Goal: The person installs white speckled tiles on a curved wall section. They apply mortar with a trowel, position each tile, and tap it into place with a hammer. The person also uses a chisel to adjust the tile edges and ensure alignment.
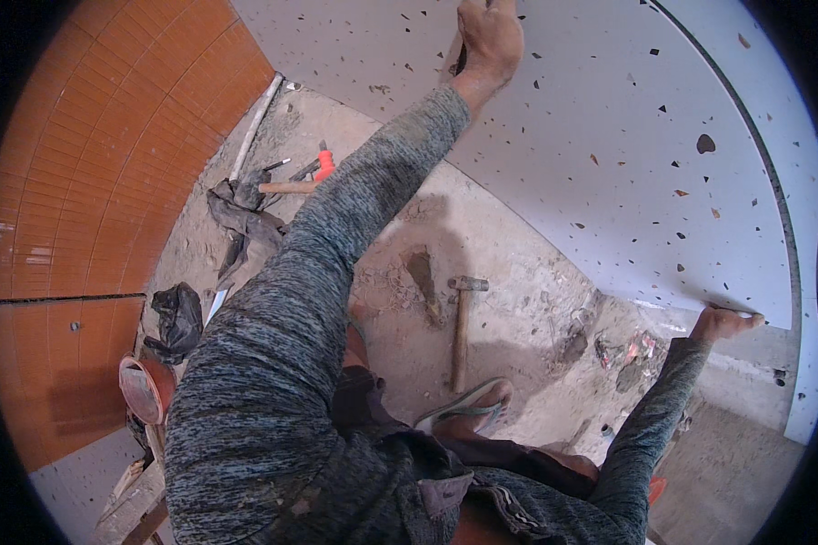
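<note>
A large white slab with dark and brown chips (600,136) stands in front of me, its lower edge just above the dusty floor. My left hand (491,44) is up against its face near the top of the view, fingers curled; a dark patch shows by the palm, and what it holds is not clear. Low on the right, my right hand (725,323) grips the slab's bottom edge, with the thumb sticking out and the other fingers partly hidden. A hammer with a wooden handle (461,336) lies on the floor between my feet and the slab.
Orange tiles (100,154) cover the left wall. Along it lie a pale pipe (256,125), a wooden-handled tool (288,187), dark cloth (245,218), a black plastic bag (178,320) and an orange bucket (147,389). A pointed, dirt-covered piece (421,277) rests near the hammer. Rubble (629,350) lies by the slab.
</note>
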A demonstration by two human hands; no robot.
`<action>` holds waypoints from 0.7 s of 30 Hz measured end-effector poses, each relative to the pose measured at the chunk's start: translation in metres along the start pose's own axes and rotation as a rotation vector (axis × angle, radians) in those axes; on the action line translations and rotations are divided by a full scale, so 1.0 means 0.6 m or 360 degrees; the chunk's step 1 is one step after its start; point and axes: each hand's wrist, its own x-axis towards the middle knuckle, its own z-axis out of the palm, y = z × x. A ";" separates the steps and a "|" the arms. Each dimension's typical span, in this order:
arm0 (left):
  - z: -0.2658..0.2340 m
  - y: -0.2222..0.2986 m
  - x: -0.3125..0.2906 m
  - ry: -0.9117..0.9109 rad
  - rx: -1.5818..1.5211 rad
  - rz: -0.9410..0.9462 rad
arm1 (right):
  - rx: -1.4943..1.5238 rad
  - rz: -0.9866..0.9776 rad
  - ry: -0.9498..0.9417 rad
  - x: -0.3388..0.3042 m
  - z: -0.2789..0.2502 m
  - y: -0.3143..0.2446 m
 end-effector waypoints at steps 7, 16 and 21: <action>0.008 0.001 -0.006 0.0192 -0.0082 0.0183 | 0.0231 0.0229 0.0039 -0.037 0.041 -0.045; -0.012 -0.039 0.009 -0.0057 0.0492 -0.0196 | 0.0226 0.0164 0.0040 -0.017 0.010 -0.023; -0.041 0.016 0.008 -0.0105 0.1063 0.0502 | 0.0328 0.0171 0.0143 -0.016 0.022 -0.028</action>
